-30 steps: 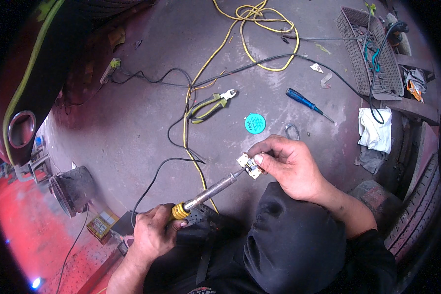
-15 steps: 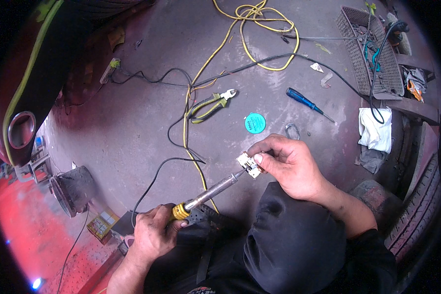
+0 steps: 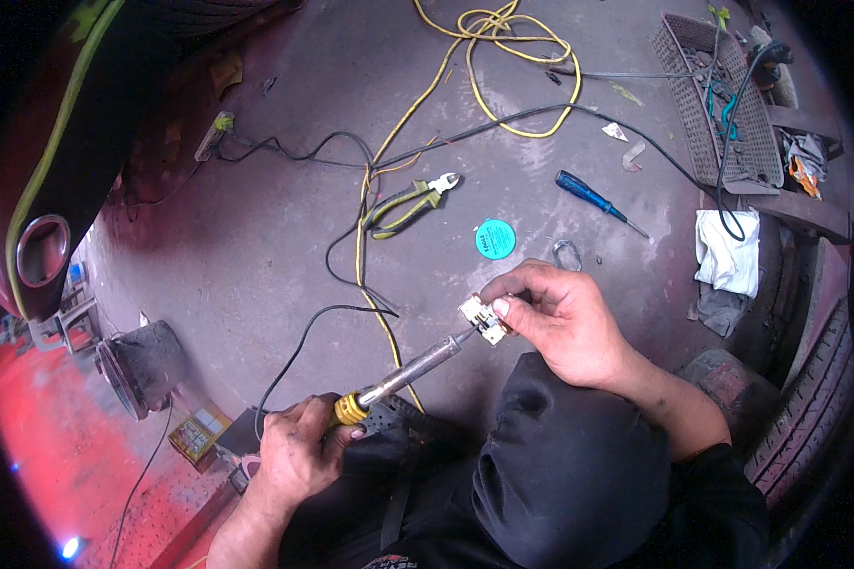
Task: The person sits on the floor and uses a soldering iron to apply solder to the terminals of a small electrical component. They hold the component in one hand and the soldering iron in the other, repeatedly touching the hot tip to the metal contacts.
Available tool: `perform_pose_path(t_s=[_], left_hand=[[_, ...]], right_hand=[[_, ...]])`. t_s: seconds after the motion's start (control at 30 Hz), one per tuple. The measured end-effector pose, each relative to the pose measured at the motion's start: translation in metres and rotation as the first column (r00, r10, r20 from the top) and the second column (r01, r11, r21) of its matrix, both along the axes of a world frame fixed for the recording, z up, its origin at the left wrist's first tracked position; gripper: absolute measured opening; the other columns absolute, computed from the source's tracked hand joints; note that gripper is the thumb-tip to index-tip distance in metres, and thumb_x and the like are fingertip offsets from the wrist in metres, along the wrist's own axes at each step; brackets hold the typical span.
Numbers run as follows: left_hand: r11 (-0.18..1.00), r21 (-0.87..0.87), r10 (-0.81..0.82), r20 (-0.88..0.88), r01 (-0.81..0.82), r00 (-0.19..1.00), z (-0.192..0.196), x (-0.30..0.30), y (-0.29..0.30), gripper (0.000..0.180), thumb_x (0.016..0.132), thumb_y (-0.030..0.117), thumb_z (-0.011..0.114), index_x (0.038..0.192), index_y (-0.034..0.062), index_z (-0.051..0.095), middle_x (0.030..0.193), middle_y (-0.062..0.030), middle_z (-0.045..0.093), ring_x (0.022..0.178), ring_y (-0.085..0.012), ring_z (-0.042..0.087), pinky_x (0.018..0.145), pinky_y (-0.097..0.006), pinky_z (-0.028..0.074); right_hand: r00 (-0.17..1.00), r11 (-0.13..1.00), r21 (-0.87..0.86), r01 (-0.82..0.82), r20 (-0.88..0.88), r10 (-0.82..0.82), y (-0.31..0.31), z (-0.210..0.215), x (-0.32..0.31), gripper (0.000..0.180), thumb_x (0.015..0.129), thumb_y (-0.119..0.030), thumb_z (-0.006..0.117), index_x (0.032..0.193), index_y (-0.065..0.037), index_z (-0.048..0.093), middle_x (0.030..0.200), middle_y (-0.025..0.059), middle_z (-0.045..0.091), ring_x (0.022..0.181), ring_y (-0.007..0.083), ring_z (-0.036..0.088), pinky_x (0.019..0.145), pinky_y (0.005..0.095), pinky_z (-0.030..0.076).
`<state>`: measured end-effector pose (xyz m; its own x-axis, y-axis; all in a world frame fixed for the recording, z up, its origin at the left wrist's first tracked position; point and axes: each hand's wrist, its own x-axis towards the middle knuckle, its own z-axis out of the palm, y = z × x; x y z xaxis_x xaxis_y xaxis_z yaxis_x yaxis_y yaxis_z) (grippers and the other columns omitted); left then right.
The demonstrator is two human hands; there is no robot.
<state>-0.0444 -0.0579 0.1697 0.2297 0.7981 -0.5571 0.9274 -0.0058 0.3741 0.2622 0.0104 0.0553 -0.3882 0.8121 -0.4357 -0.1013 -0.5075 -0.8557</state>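
My left hand [image 3: 304,444] is closed around the yellow handle of a soldering iron [image 3: 410,370], whose metal barrel points up and to the right. Its tip meets a small white electrical part [image 3: 484,319] with dark and metallic bits at its middle. Thumb and fingers of my right hand [image 3: 560,318] pinch that part by its right side, above my raised knee. Just beyond lie a round turquoise tin [image 3: 494,239] and a small loop of thin grey wire [image 3: 566,254], probably solder. The exact contact point at the tip is too small to make out.
Green-handled cutting pliers [image 3: 415,206] and a blue screwdriver [image 3: 602,202] lie on the floor. Yellow cable [image 3: 360,256] and black cords run across it. A plastic basket [image 3: 669,104] of tools, a white cloth [image 3: 728,250] and a tire [image 3: 807,398] are at right; a bucket [image 3: 142,370] stands left.
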Motion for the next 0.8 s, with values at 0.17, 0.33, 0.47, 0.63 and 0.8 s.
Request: perform_pose_path(t_s=[0.17, 0.33, 0.47, 0.63, 0.8], left_hand=[[1.0, -0.021, 0.014, -0.01, -0.014, 1.0, 0.0007, 0.0004, 0.0005, 0.032, 0.083, 0.015, 0.082, 0.105, -0.0007, 0.065, 0.08, -0.0155, 0.068, 0.073, -0.0361, 0.072, 0.063, -0.043, 0.056], [1.0, -0.02, 0.018, -0.001, -0.018, 1.0, -0.0003, -0.0003, 0.0004, 0.031, 0.083, 0.015, 0.082, 0.104, -0.0004, 0.065, 0.08, -0.0155, 0.068, 0.073, -0.0363, 0.072, 0.063, -0.044, 0.056], [1.0, -0.016, 0.012, 0.001, -0.012, 1.0, -0.0012, -0.0022, -0.0008, 0.031, 0.084, 0.015, 0.082, 0.104, -0.0006, 0.065, 0.08, -0.0155, 0.068, 0.073, -0.0364, 0.072, 0.063, -0.044, 0.056], [1.0, -0.017, 0.024, -0.001, -0.024, 1.0, -0.0012, -0.0019, -0.0004, 0.032, 0.084, 0.016, 0.082, 0.105, -0.0006, 0.065, 0.081, -0.0155, 0.068, 0.073, -0.0367, 0.072, 0.063, -0.044, 0.056], [1.0, 0.003, 0.005, 0.01, -0.005, 1.0, -0.0014, -0.0028, -0.0017, 0.033, 0.084, 0.017, 0.082, 0.106, -0.0004, 0.065, 0.08, -0.0157, 0.068, 0.073, -0.0366, 0.072, 0.063, -0.044, 0.056]], right_hand=[[0.998, 0.996, 0.065, -0.053, 0.026, 0.052, -0.0002, -0.0022, 0.0018, 0.017, 0.104, -0.003, 0.06, 0.115, 0.007, 0.068, 0.104, 0.0077, 0.067, 0.092, 0.0125, 0.067, 0.083, 0.0275, 0.056], [0.999, 0.997, 0.059, -0.049, 0.017, 0.049, -0.0006, -0.0028, 0.0018, 0.018, 0.104, -0.004, 0.06, 0.116, 0.007, 0.068, 0.103, 0.0075, 0.066, 0.091, 0.0123, 0.067, 0.082, 0.027, 0.056], [0.998, 0.995, 0.084, -0.058, 0.042, 0.055, -0.0006, -0.0031, 0.0016, 0.017, 0.104, -0.003, 0.06, 0.115, 0.007, 0.068, 0.103, 0.0072, 0.066, 0.091, 0.0121, 0.067, 0.081, 0.0268, 0.055], [0.997, 0.997, 0.056, -0.061, 0.04, 0.059, 0.0001, -0.0012, 0.0017, 0.017, 0.103, -0.003, 0.059, 0.115, 0.006, 0.068, 0.104, 0.0072, 0.065, 0.091, 0.0119, 0.067, 0.081, 0.0266, 0.055], [0.999, 0.997, 0.064, -0.044, 0.031, 0.042, -0.0006, -0.0008, 0.0007, 0.017, 0.103, -0.002, 0.059, 0.115, 0.006, 0.068, 0.104, 0.0071, 0.065, 0.091, 0.0115, 0.066, 0.082, 0.0263, 0.055]])
